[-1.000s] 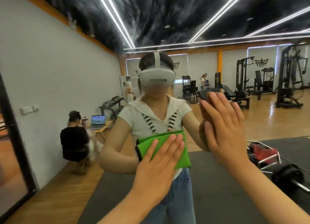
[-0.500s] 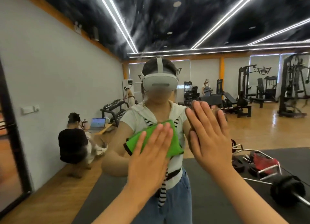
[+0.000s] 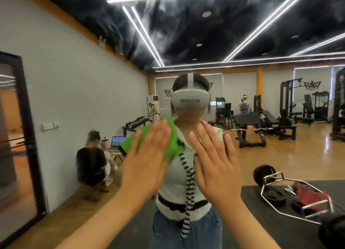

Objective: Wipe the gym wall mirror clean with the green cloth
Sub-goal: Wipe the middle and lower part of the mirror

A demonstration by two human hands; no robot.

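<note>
cloth (image 3: 173, 136): bright green, dark edging at its left corner.
headset (image 3: 190, 99): white-grey, white strap.
top (image 3: 175, 189): off-white. drawstring (image 3: 189, 185): black/white stripes. belt (image 3: 171, 205): black. jeans (image 3: 168, 233): blue denim.
ceiling (image 3: 186, 34): black with smoky grey-white swirls; light strips (image 3: 143, 36) white.
wall (image 3: 74, 80): pale grey, orange trim (image 3: 74, 21) on top.
floor (image 3: 280, 159): orange-brown wood. mat (image 3: 270, 235): dark grey.
door frame (image 3: 28, 118), machines (image 3: 285, 103): black.
hex bar (image 3: 313, 205): chrome; red item (image 3: 308, 192) inside it.
laptop screen (image 3: 118, 140): blue.
</note>
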